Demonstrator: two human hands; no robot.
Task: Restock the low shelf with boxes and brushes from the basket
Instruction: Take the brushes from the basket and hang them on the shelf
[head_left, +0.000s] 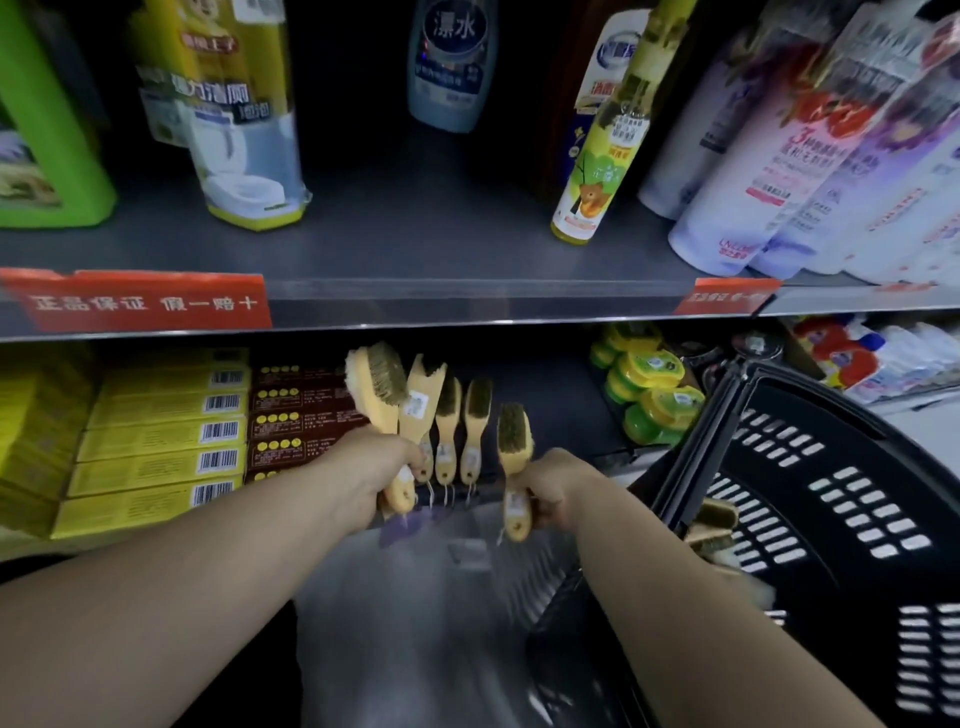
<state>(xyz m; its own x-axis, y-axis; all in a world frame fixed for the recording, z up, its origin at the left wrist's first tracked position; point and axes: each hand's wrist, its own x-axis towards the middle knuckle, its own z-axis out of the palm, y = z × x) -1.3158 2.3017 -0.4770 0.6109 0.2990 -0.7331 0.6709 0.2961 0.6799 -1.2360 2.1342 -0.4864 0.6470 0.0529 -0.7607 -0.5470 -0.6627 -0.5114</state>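
My left hand (371, 467) grips the handle of a yellow bristle brush (376, 387), its head raised over the low shelf (556, 395). My right hand (556, 488) holds another yellow brush (514, 441) by its handle, just right of it. Between them three more brushes (449, 415) lie side by side on the low shelf, handles toward me. Yellow boxes (161, 441) and dark brown boxes (301, 415) are stacked on the shelf's left part. The black basket (810, 499) stands at the right, with more brushes (714, 525) inside.
Green and yellow round tubs (649, 389) sit on the low shelf right of the brushes. The upper shelf (415, 291) overhangs closely, carrying cleaner bottles (597, 171) and red price strips (140, 301). The basket's handle (696, 447) leans against the shelf front.
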